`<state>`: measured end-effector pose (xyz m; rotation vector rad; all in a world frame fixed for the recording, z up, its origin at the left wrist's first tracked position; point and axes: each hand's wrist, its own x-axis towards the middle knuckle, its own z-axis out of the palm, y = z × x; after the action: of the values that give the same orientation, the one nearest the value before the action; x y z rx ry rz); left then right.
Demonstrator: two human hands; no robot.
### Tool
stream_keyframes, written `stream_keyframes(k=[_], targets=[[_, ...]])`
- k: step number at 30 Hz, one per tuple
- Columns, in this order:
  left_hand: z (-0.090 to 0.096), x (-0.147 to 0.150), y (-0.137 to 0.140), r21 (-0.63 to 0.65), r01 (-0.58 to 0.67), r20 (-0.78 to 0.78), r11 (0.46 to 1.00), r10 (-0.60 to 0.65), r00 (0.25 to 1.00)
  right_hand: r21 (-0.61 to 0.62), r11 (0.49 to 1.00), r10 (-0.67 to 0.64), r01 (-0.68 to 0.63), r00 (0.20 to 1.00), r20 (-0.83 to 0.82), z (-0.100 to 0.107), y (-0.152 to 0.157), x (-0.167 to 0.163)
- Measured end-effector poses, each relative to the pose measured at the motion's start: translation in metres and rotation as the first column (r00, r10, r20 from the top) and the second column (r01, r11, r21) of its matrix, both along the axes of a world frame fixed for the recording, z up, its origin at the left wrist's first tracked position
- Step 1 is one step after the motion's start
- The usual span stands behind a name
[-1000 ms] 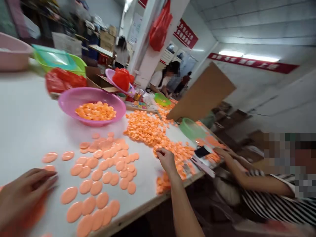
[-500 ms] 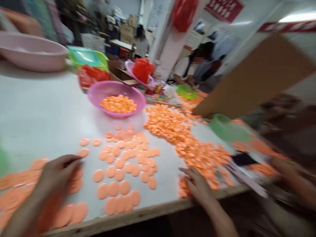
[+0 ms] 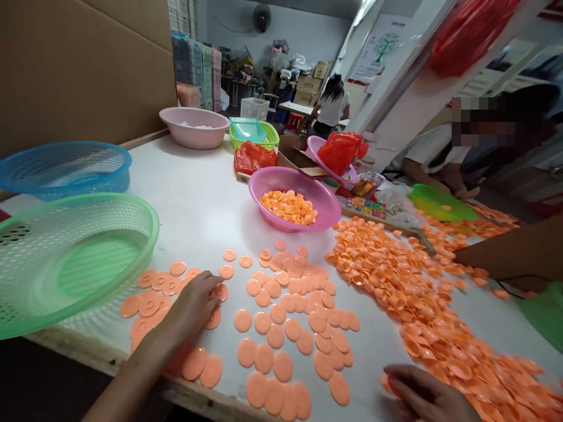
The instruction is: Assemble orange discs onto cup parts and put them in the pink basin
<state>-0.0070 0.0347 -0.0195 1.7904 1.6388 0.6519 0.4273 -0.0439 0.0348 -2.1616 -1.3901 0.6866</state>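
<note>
My left hand (image 3: 193, 305) is low over the near side of the white table, fingers drawn together with their tips on a flat round orange disc (image 3: 221, 292). Under and beside that wrist, more discs (image 3: 151, 305) lie overlapping. Rows of similar orange discs (image 3: 264, 356) spread between my two hands. At the lower right, my right hand (image 3: 424, 395) is closed, thumb and fingers around a small orange piece (image 3: 386, 383) that shows only at its edge. Beside it runs a long heap of shiny, cupped orange pieces (image 3: 396, 281).
A pink bowl (image 3: 328, 205) holds orange pieces. A green basket (image 3: 145, 234) and a blue basket (image 3: 118, 167) stand left. Behind are a pale pink basin (image 3: 193, 135) and red bags (image 3: 255, 158). A cardboard flap (image 3: 519, 249) rises at right. Another person (image 3: 435, 152) sits across.
My view has swung left, bringing the green and blue baskets in. My right hand has shifted from the loose pieces toward the discs, its fingers now closed. My left hand stays by the discs.
</note>
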Motion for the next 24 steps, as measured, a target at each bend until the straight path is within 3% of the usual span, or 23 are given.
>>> stream_keyframes(k=[2,5,8,11,14,21,24], targets=[[0.001,0.000,0.006,0.008,-0.009,0.004,1.000,0.009,1.000,-0.003,1.000,0.011,-0.011,0.978,-0.208,0.018,0.022,-0.042],[0.001,-0.002,0.008,0.001,-0.043,-0.056,0.999,0.043,0.997,0.039,0.982,0.183,-0.185,0.879,-0.440,0.024,0.064,-0.129],[0.000,-0.003,0.007,-0.025,-0.048,-0.046,0.999,0.047,0.998,0.047,0.929,0.329,-0.368,0.760,-0.561,0.002,0.102,-0.214],[-0.002,-0.001,0.006,-0.021,-0.026,-0.041,0.999,0.025,0.999,-0.053,0.877,0.386,-0.478,0.765,-0.515,-0.027,0.119,-0.267],[-0.001,-0.002,0.008,-0.030,0.014,-0.055,0.999,-0.016,0.998,-0.102,0.867,0.398,-0.488,0.800,-0.449,-0.040,0.123,-0.284],[0.014,-0.009,0.016,-0.183,0.024,0.171,0.983,0.008,0.985,-0.105,0.813,0.544,-0.573,0.811,-0.213,-0.033,0.126,-0.285],[0.013,-0.004,0.018,-0.197,-0.034,0.170,0.980,0.068,0.983,-0.113,0.797,0.579,-0.594,0.803,-0.139,-0.034,0.128,-0.290]])
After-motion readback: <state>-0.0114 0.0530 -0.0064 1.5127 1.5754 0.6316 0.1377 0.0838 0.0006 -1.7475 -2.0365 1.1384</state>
